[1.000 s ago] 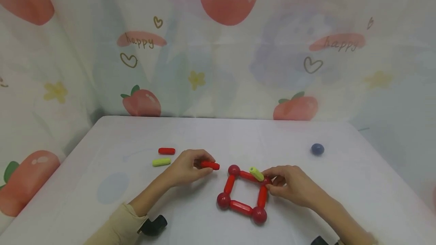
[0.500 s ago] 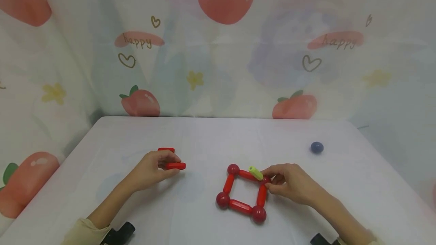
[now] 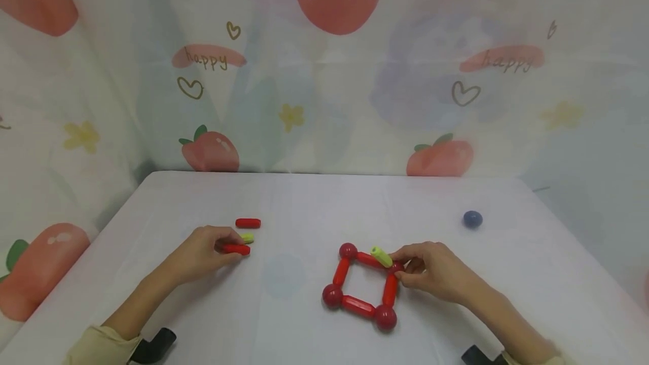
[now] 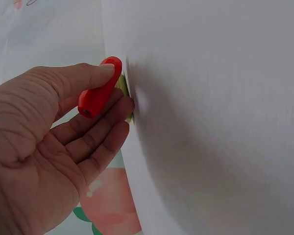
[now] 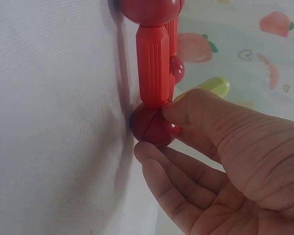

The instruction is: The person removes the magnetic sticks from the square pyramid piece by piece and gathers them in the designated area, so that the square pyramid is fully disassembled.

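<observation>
My left hand pinches a red stick between thumb and forefinger, low over the table on the left. Just beyond its fingertips lies a yellow-green stick, partly hidden by the hand. Another red stick rests a little farther back. At the centre, a square frame of red sticks joined by dark red balls lies flat. My right hand pinches its far right corner ball. From that corner a second yellow-green stick slants upward to the left.
A dark blue ball sits at the back right of the white table. A patterned cloth with fruit prints hangs behind the table and along its left side.
My left hand has moved left with the red stick, from beside the frame to the loose yellow-green stick. The right hand stays on the corner ball.
</observation>
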`<state>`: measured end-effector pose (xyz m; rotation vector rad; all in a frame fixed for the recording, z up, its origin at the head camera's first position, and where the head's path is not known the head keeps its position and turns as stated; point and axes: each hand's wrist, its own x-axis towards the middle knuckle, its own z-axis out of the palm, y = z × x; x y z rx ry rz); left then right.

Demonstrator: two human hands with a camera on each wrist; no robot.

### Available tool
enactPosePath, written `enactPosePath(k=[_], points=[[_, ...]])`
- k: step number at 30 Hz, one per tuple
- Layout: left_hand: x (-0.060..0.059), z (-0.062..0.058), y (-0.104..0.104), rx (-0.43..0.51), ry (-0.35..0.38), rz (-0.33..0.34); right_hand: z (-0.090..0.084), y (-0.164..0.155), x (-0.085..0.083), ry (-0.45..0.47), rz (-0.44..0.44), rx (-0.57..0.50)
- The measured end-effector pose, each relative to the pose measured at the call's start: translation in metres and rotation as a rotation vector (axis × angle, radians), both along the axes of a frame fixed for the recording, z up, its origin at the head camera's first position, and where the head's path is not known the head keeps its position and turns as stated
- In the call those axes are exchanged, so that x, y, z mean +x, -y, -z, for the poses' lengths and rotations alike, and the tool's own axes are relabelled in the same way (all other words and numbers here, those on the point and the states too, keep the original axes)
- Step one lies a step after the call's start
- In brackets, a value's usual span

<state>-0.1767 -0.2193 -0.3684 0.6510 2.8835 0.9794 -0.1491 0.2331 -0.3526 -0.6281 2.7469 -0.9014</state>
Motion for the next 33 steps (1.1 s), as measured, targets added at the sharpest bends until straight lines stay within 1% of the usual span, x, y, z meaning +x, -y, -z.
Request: enactPosePath(k=[6, 12, 16, 21, 25, 29, 31, 33], points=[[-0.004, 0.001, 0.001, -0.082, -0.050, -0.018, 0.001, 0.000, 0.000, -0.005, 0.010, 0.008], [-0.006, 0.000, 0.001, -0.125, -0.092, -0.042, 0.000, 0.000, 0.001, -0.010, 0.004, 0.013], [-0.007, 0.000, 0.001, -0.142, -0.091, -0.046, 0.000, 0.001, 0.001, -0.011, 0.000, 0.011], [-0.008, 0.001, 0.001, -0.165, -0.065, -0.052, 0.001, 0.000, 0.001, -0.009, -0.001, 0.002], [-0.007, -0.001, 0.002, -0.177, -0.057, -0.055, 0.002, 0.000, 0.001, -0.002, -0.005, -0.017], [0.000, -0.009, -0.004, -0.163, -0.099, -0.033, 0.003, -0.001, 0.001, 0.002, -0.007, -0.029], [0.003, -0.014, -0.013, -0.143, -0.124, -0.009, 0.003, -0.001, 0.001, 0.001, -0.002, -0.027], [0.006, -0.018, -0.026, -0.116, -0.153, 0.035, 0.003, -0.001, 0.002, 0.000, 0.001, -0.025]])
